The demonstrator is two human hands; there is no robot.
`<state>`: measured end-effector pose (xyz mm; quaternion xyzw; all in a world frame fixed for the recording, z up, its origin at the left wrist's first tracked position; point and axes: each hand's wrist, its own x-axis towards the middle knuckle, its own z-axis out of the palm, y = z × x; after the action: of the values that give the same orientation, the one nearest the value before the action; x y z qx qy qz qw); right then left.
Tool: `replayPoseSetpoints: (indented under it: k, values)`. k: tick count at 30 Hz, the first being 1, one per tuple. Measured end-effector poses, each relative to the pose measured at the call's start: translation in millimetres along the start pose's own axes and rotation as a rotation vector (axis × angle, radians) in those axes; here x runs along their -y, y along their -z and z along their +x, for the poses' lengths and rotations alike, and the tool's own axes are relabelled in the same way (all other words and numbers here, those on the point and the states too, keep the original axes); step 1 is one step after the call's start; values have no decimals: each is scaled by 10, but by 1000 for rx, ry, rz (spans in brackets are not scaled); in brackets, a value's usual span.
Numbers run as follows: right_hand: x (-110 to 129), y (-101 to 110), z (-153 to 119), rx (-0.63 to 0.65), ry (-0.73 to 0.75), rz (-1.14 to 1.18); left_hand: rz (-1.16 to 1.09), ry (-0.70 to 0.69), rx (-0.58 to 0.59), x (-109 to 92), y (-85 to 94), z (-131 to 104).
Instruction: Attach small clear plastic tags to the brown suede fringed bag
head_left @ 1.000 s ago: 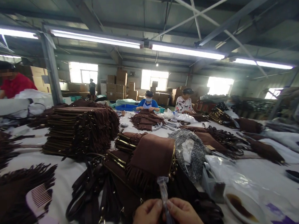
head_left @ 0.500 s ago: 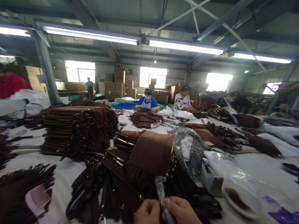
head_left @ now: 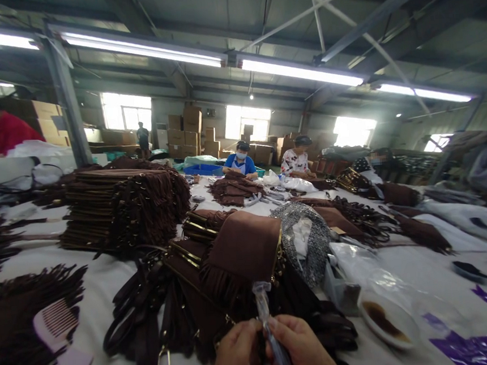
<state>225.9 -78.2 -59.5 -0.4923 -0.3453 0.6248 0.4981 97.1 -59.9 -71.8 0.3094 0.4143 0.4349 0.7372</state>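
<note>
Clear plastic, a thin twisted sleeve, is standing up between the two hands at the bottom edge, much as it was a second ago; the view itself is drifting right, so the pink comb and the bag stack are sitting further left than before. The left hand is pinching the sleeve from one side and the right hand from the other, fingertips closed tight on it and nearly meeting. The sleeve's top is rising just in front of a brown fringed bag, which is leaning on a heap of dark straps. What is running down inside the sleeve is too blurred to name, possibly a strap. To the right, a white bowl is holding a brown smear or puddle, and a small grey box is sitting beside it with contents hidden. Purple film is lying at the right corner. Across the table, two people are working over more fringe.
</note>
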Motion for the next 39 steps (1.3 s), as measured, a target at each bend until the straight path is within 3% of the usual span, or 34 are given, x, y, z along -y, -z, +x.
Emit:
replayPoseSetpoints:
  k: [2,7,10,14,18,25,29,31,34,37,39]
  values:
    - [-27,7,16,0,5,-19,3,-27,8,10,-22,14]
    - [-32,70,36,22,38,-85,125,-125,-97,37,-21,97]
    - [62,94,61,14,121,-243,214,-174,-162,31,-11,100]
    - [222,2,158,-61,221,-496,348,-265,-210,10,-14,63]
    - [311,-167,251,-162,236,-576,488,-334,-236,8,-7,48]
    - [241,-222,267,-320,344,-683,619,-487,-263,41,8,56]
    - [214,-205,270,-372,430,-794,808,-658,-215,6,29,19]
    - [238,-171,247,-326,440,-797,892,-748,-160,-11,49,8]
    - [199,-62,164,-116,391,-597,953,-789,-121,-29,75,-3]
    - [-17,77,71,111,247,-278,975,-752,-125,-51,84,-21]
    - [-198,144,32,186,138,-102,1000,-726,-97,-65,78,-32]
